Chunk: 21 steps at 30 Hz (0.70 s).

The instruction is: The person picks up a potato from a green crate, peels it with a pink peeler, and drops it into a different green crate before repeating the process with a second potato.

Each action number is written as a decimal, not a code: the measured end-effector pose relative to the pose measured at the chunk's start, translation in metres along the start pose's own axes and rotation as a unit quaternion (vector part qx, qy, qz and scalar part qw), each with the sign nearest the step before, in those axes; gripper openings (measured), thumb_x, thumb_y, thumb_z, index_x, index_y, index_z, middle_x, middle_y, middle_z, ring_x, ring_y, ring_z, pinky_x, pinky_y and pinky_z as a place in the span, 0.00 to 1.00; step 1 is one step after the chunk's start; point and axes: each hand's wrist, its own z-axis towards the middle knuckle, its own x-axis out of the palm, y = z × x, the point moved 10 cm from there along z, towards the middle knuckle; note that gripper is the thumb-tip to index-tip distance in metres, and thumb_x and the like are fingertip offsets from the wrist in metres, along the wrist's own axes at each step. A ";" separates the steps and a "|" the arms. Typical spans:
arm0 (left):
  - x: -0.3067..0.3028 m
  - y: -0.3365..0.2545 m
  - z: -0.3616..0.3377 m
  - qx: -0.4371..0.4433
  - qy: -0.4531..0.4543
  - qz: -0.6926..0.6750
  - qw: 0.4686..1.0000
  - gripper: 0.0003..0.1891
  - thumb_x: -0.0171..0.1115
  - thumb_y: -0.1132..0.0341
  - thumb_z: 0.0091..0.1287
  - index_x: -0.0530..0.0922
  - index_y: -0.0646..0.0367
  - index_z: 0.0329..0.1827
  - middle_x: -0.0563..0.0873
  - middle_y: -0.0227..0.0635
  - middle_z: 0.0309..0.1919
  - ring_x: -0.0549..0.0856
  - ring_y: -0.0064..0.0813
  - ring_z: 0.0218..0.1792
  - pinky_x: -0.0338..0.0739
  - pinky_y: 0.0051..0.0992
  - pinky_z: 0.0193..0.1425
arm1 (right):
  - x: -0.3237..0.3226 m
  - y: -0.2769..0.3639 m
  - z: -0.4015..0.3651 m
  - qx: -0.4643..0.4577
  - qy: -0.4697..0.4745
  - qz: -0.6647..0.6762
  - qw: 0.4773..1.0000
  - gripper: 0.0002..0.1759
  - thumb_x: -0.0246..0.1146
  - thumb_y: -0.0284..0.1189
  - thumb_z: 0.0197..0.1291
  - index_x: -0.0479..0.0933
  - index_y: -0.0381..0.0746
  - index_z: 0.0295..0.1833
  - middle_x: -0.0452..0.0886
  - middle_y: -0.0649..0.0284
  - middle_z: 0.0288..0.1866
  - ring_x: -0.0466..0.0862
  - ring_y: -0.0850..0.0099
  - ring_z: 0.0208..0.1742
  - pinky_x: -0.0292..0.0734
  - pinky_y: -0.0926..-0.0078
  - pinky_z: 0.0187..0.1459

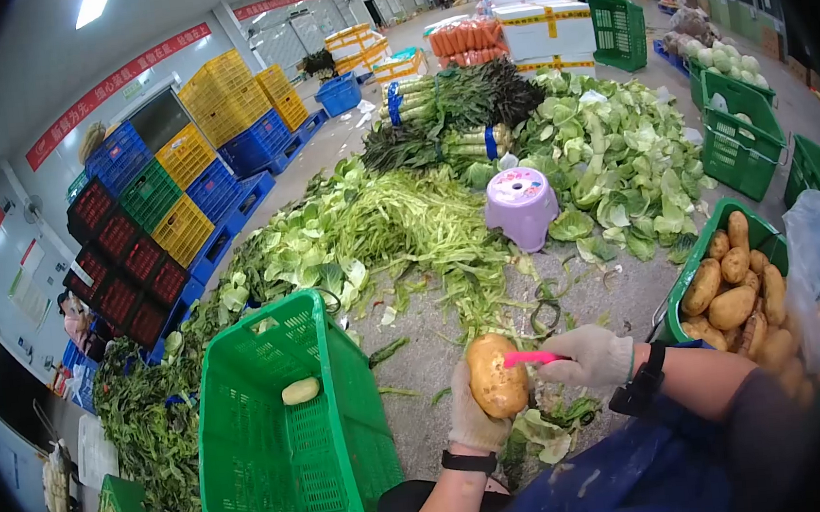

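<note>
A large brown-skinned potato [499, 385] rests in my gloved left hand [473, 414], whose fingers curl round its left side and underside. My right hand [594, 355], also gloved, grips a pink peeler [532, 357], with its head against the potato's upper right side. To the left of my hands stands a big green crate [337, 399], and one pale, peeled-looking potato [300, 391] lies inside it. At my right, another green crate [769, 239] is filled with unpeeled potatoes [732, 308].
Cabbage leaves [636, 163] and green stem trimmings [416, 216] cover the floor ahead, around a purple stool [521, 209]. Stacked plastic crates [177, 159] stand at the left. White foam boxes [545, 34] rise at the back. Clear plastic [811, 250] hangs by the potato crate.
</note>
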 end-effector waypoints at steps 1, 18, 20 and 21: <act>-0.001 0.001 -0.003 -0.002 -0.029 0.007 1.000 0.27 0.42 0.44 0.70 0.72 0.53 0.61 0.82 0.39 0.50 0.83 0.40 0.49 0.81 0.42 0.52 | 0.008 -0.001 0.003 0.005 0.026 -0.013 1.000 0.20 0.56 0.49 0.64 0.76 0.42 0.42 0.79 0.50 0.28 0.81 0.49 0.31 0.75 0.58 0.33; -0.013 0.019 0.006 -0.047 -0.015 0.067 0.997 0.26 0.42 0.45 0.71 0.72 0.54 0.59 0.82 0.40 0.48 0.84 0.36 0.47 0.81 0.44 0.49 | 0.021 -0.043 0.013 0.025 0.029 -0.121 0.992 0.22 0.49 0.51 0.67 0.76 0.43 0.40 0.81 0.53 0.30 0.83 0.54 0.34 0.78 0.58 0.34; -0.010 0.027 0.002 -0.080 0.013 0.035 0.996 0.26 0.41 0.45 0.70 0.71 0.55 0.61 0.82 0.41 0.50 0.83 0.37 0.48 0.81 0.44 0.50 | -0.015 -0.096 0.023 0.163 -0.074 -0.104 0.978 0.22 0.48 0.51 0.68 0.76 0.44 0.41 0.79 0.53 0.27 0.82 0.53 0.32 0.78 0.60 0.37; -0.002 0.025 -0.004 -0.078 0.001 0.044 0.996 0.27 0.41 0.45 0.70 0.71 0.54 0.62 0.81 0.41 0.51 0.83 0.38 0.49 0.81 0.44 0.50 | -0.016 -0.074 0.020 0.117 -0.067 -0.093 0.986 0.22 0.47 0.50 0.68 0.76 0.44 0.39 0.79 0.53 0.28 0.82 0.53 0.32 0.78 0.59 0.36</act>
